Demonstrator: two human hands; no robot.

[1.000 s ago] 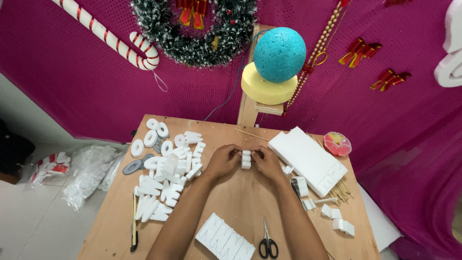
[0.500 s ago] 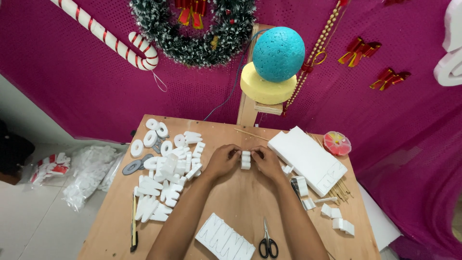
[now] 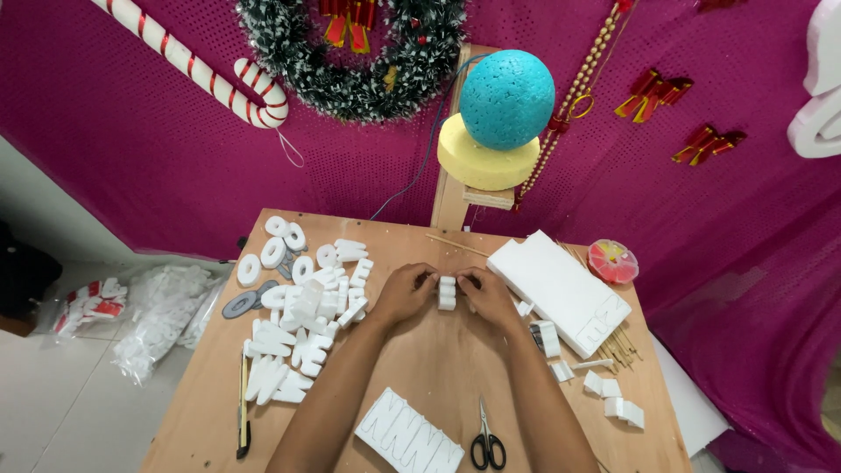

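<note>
Here, a small white foam piece [image 3: 447,292], blocky with rounded notches, sits at the middle of the bare wooden table [image 3: 412,368], pinched from both sides. The left hand [image 3: 405,293] closes its fingertips on the piece's left edge, and the right hand [image 3: 487,295] curls its fingers against the right edge, so both hands grip it between them. Just right of the right hand lies a long white foam slab [image 3: 559,289], smooth and rectangular, set at a slant. Left of the left hand spreads a heap of white foam letters [image 3: 302,307], rings and angular shapes piled loosely. Near the person, between the forearms, rests a flat foam block with cut letter outlines [image 3: 408,435], and beside it black-handled scissors [image 3: 487,442]. A slim craft knife [image 3: 243,415] lies along the near left edge. Far behind the table, a rough teal foam ball [image 3: 507,98] sits on a yellow foam disc [image 3: 484,160] before the magenta mesh backdrop [image 3: 131,131].
</note>
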